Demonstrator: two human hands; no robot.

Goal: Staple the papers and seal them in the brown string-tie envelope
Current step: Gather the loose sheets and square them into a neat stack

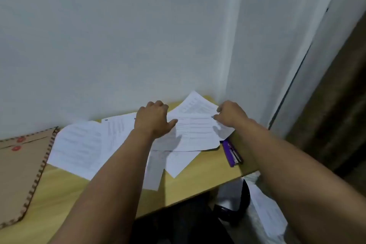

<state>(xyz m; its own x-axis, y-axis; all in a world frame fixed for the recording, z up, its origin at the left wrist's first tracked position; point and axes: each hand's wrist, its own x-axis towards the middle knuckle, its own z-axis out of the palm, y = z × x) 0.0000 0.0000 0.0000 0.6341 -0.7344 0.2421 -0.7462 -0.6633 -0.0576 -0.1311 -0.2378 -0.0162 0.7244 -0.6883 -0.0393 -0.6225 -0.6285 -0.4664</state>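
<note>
Several white printed papers (85,144) lie spread loosely across the wooden desk (198,176). My left hand (153,119) rests palm-down on the sheets near the wall, fingers curled. My right hand (229,114) pinches the right edge of the top sheet (195,130). A purple stapler (231,152) lies on the desk just under my right forearm, partly hidden. The brown string-tie envelope (19,174), with red discs and a patterned edge, lies flat at the far left.
A pale wall stands directly behind the desk, with a corner at the right. The desk's right edge drops off near the stapler. Below it are a dark object (235,210) and a white bag (267,212).
</note>
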